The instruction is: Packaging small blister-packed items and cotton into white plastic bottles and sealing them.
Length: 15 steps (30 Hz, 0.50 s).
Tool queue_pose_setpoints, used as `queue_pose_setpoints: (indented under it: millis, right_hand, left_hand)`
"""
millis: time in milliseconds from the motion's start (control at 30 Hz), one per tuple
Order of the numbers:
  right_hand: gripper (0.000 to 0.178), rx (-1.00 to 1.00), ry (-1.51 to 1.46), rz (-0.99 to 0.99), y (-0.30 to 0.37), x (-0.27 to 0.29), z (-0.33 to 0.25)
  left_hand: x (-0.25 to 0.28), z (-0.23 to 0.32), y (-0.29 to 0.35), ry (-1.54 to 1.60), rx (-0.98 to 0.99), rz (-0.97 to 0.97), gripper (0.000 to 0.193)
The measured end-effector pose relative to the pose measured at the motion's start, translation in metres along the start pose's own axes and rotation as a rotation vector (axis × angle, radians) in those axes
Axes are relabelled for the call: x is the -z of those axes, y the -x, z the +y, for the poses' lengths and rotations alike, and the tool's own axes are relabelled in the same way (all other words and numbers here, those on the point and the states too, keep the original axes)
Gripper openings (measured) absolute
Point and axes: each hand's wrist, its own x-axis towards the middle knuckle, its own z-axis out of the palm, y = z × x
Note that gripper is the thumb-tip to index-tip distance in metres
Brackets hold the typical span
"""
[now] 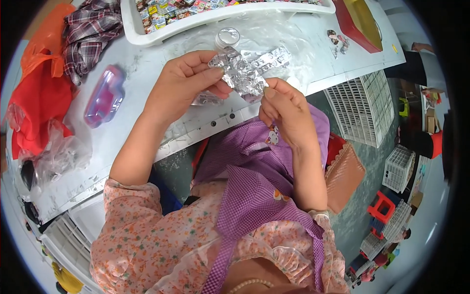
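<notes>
A crinkled sheet of silver foil is stretched between my two hands, above the table's near edge. My left hand pinches its left side between thumb and fingers. At its lower right corner, my right hand grips it the same way. Just behind the foil lies another silver foil strip on clear plastic film. A small round clear container stands beyond my left fingertips. Under my left hand, part of a clear plastic piece shows on the table; its kind is hidden.
A white tray of small colourful wrapped pieces spans the far side. On the left lie a purple-blue plastic case, red cloth and a plaid cloth. A red box sits far right. White crates stand beside the table.
</notes>
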Motion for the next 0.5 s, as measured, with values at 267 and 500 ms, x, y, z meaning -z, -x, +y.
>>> queue_pose_setpoints:
  millis: [267,500]
  right_hand:
    - [0.015,0.01,0.196,0.075,0.0013,-0.0018,0.0006]
    - [0.017,-0.069,-0.099,-0.017,0.0003,-0.0001,0.0054]
  left_hand:
    - [-0.0057,0.0042,0.0022,-0.139,-0.05,-0.004,0.029]
    - [-0.0036,-0.0044,-0.0003,-0.015,-0.013,0.014,0.032]
